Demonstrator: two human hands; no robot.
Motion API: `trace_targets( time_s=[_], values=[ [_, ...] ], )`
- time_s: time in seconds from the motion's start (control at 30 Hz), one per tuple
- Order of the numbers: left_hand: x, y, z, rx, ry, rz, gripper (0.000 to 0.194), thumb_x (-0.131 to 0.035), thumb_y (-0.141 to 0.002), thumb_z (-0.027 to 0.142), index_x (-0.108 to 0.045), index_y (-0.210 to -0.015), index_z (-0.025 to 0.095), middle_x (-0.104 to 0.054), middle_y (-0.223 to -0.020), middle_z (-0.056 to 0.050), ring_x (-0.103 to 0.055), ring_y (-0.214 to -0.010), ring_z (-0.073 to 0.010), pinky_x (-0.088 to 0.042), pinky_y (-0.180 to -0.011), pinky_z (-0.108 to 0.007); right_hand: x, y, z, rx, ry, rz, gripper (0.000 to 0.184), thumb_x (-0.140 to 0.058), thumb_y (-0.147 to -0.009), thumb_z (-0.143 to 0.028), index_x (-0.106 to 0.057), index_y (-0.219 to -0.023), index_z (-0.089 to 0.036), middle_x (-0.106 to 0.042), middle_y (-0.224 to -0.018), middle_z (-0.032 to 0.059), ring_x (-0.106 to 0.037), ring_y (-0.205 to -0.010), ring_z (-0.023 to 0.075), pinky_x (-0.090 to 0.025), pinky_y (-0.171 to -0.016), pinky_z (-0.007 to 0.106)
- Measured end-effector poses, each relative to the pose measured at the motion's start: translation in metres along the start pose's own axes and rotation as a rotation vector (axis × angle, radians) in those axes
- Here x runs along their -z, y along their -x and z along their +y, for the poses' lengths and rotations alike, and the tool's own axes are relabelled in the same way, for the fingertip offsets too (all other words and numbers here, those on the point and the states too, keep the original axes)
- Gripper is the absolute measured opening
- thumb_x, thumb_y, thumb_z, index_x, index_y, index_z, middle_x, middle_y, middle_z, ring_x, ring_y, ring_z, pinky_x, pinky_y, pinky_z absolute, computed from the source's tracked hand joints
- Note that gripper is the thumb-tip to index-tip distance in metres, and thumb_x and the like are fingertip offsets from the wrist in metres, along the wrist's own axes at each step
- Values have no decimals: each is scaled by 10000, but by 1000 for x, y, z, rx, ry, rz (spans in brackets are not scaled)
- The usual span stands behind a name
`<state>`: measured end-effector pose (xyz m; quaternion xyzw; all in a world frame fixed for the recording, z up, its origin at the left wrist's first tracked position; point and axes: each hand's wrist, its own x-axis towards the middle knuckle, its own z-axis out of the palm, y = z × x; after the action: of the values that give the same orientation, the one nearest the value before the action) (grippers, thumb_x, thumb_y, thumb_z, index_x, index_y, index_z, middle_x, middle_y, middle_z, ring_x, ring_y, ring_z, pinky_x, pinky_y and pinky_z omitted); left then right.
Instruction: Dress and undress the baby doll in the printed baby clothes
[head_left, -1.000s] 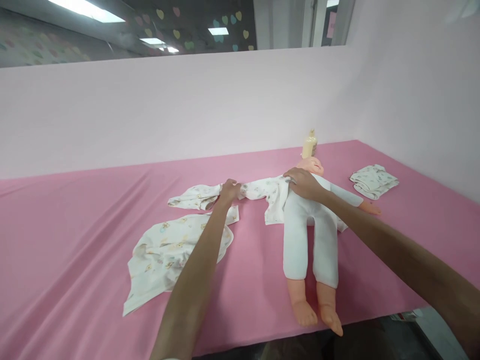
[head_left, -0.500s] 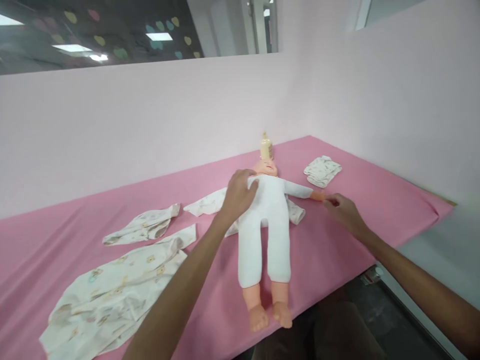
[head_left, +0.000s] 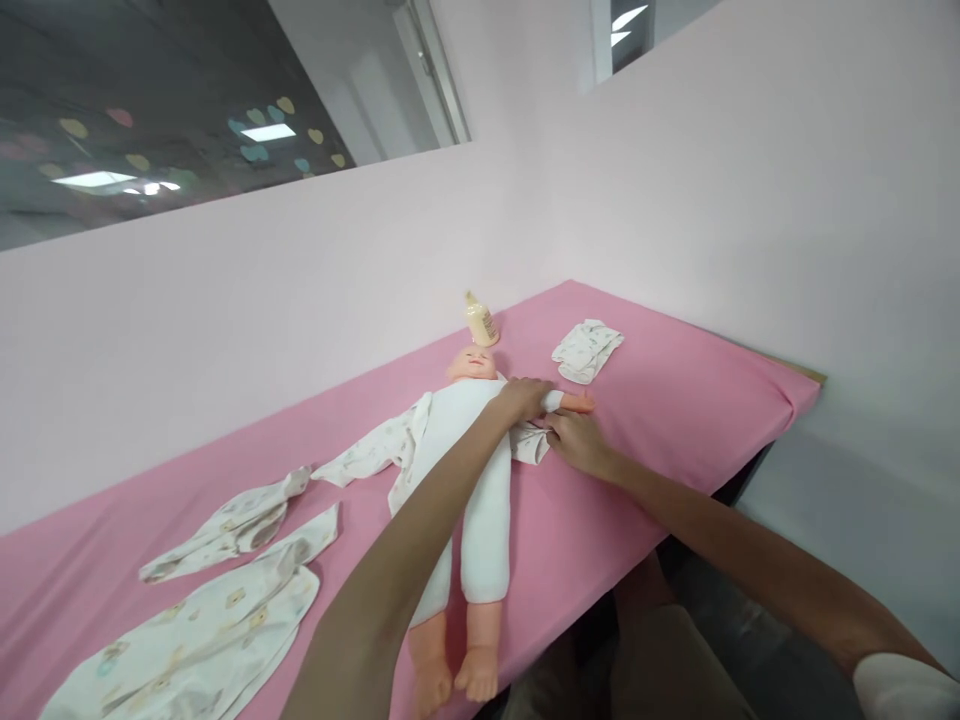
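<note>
A baby doll in a white bodysuit lies on its back, bare feet towards me. My left hand is closed over the doll's upper arm on the right side, its fingertips partly hidden. The doll's small hand sticks out beyond it. Under the doll is a white printed baby shirt, one sleeve stretched out to the left and its edge over the doll's side. My right hand pinches the shirt's other sleeve, just below the doll's arm.
A cream pump bottle stands behind the doll's head. A folded printed cloth lies at the back right. Two more printed garments, a small one and a larger one, lie at the left. Walls bound the pink-covered table behind and to the right.
My left hand has moved from the doll's chest across to its arm. My right hand has let go of the doll's hand and now grips the shirt sleeve. The view has swung right.
</note>
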<state>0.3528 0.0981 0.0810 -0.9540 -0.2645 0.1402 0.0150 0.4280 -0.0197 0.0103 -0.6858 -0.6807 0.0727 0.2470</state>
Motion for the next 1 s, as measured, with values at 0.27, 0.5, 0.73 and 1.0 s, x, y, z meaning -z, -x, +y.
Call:
trace_targets(
  time_s=[0.27,0.5,0.73,1.0],
  values=[
    [18,18,-27,95,69,168,374,-517,-789,288,-507,-1148,185,-637,-1092,-98,-612,-950,-246,-433,-718,-308,13,-10,24,-62,42,41,241,-355,-909,-204,-577,-815,-217,-663,-818,54,-587,-706,195,-345,-599,303],
    [24,31,-40,163,228,280,332,-552,-767,312,-478,-1068,193,-644,-1043,-70,-612,-913,-252,-422,-705,-321,47,-42,68,-316,30,205,310,-307,-897,-194,-608,-971,-189,-671,-877,81,-581,-780,209,-358,-621,284],
    [18,36,-41,162,296,273,343,-550,-771,337,-467,-1075,202,-649,-1046,-62,-612,-919,-257,-415,-677,-308,61,-57,106,-687,-267,571,358,-350,-861,-237,-620,-1093,-200,-674,-1005,101,-594,-889,251,-438,-700,328],
    [7,28,-32,111,285,298,380,-567,-800,416,-499,-1108,204,-637,-1064,-58,-603,-899,-241,-408,-696,-309,44,-50,93,-613,-234,331,332,-385,-851,-214,-598,-1106,-208,-658,-1025,99,-610,-887,239,-463,-734,332]
  ],
)
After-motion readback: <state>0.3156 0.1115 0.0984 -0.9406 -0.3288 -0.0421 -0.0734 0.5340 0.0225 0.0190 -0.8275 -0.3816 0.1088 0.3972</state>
